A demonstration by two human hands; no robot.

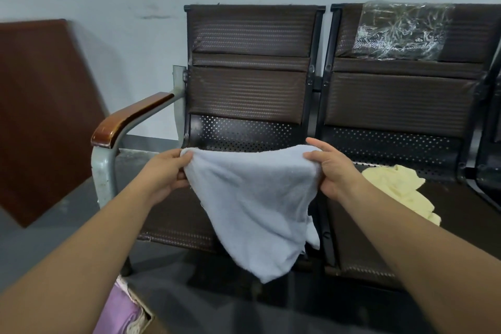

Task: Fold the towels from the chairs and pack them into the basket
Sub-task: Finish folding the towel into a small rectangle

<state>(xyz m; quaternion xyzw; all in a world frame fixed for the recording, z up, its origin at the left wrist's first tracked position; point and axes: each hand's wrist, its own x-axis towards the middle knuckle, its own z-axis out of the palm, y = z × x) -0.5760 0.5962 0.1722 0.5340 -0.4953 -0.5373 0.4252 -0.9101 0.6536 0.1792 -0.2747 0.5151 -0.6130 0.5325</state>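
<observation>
Early in the task, by the look of it. The pale towel (252, 206) is held up over the chair seat (173, 214) at the armrest end. It hangs to a loose point, with no fold set yet. The yellow towel (398, 187) lies crumpled on the next seat. A purple cloth (122, 312) sits at lower left in a container only partly seen, possibly the basket. The left hand (165, 171) and right hand (333, 171) each take a top corner, fingers (184, 156) clamped on the towel's upper edge, and the cloth sags between them.

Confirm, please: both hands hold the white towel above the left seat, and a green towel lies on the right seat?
No. The head view shows a yellow towel, not a green one, on the right seat. Left hand and right hand do hold the white towel above the left seat.
</observation>
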